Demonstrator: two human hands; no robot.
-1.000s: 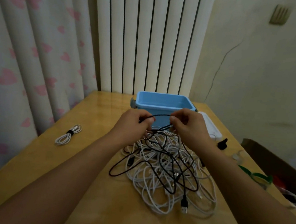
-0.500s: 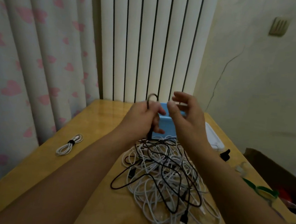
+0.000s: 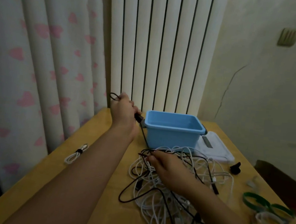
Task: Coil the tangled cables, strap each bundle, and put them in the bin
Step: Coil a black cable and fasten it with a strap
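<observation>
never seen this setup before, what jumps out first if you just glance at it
A big tangle of white and black cables fills the middle of the wooden table, with the right hand pinching into it. The left hand is raised, gripping a black cable that runs down into the tangle. Behind sits a blue bin, and one strapped white bundle lies far left.

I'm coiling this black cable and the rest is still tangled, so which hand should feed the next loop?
The right hand, probably. It already pinches the black cable at the cable pile, where the slack is. The left hand is raised beside the blue bin, gripping the started coil.
</observation>
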